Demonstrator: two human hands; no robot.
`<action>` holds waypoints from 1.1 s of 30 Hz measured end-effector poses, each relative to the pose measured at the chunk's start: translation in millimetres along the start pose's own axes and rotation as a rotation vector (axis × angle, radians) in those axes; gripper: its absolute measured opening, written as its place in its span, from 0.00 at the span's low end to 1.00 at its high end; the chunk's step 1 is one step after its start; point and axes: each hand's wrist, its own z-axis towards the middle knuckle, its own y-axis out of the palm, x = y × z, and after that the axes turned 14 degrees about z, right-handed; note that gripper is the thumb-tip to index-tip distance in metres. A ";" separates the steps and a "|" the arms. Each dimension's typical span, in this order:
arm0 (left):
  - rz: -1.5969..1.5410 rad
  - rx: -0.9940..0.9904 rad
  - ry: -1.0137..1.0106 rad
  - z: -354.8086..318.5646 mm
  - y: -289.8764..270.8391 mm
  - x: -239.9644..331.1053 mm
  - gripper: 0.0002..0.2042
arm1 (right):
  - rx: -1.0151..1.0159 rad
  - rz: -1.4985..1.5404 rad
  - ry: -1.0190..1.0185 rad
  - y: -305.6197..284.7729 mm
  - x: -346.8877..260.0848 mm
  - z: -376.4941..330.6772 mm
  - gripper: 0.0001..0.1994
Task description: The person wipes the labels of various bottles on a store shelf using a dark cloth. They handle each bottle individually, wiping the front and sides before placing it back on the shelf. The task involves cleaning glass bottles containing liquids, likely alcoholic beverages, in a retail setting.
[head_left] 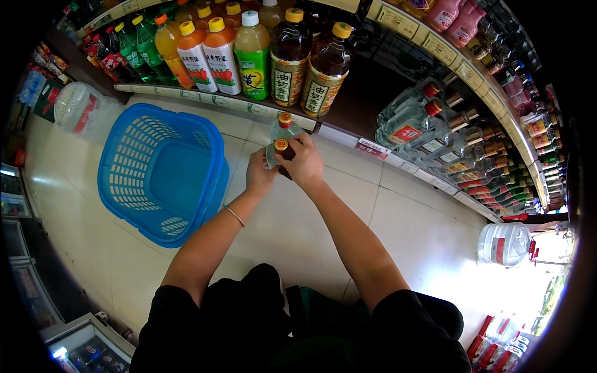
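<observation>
Two small bottles are together in front of me, just off the lower shelf edge. The clear bottle (pixel 278 132) has a red and gold cap and stands behind the dark brown bottle (pixel 285 171), which has a gold-topped cap. My left hand (pixel 261 172) is closed at the clear bottle's lower side. With bent fingers, my right hand (pixel 304 163) grips the dark brown bottle near its neck. My fingers and the dark bottle hide much of the clear one.
A blue plastic basket (pixel 214 186) sits on the tiled floor to my left. Large drink bottles (pixel 252 56) line the shelf ahead, with clear liquor bottles (pixel 401 127) to the right. A big water jug (pixel 78 109) stands far left, another jug (pixel 505 244) far right.
</observation>
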 end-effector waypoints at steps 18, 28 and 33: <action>0.203 0.356 0.332 -46.1 -29.9 78.4 0.24 | 0.076 0.179 0.349 -28.4 30.2 -28.1 0.25; -0.152 0.003 0.618 -8.3 35.4 205.9 0.15 | 0.529 0.336 0.093 -137.8 29.2 -28.4 0.15; -0.198 -0.018 0.524 53.3 97.8 258.4 0.25 | 0.670 0.349 0.016 -213.6 35.0 -20.3 0.14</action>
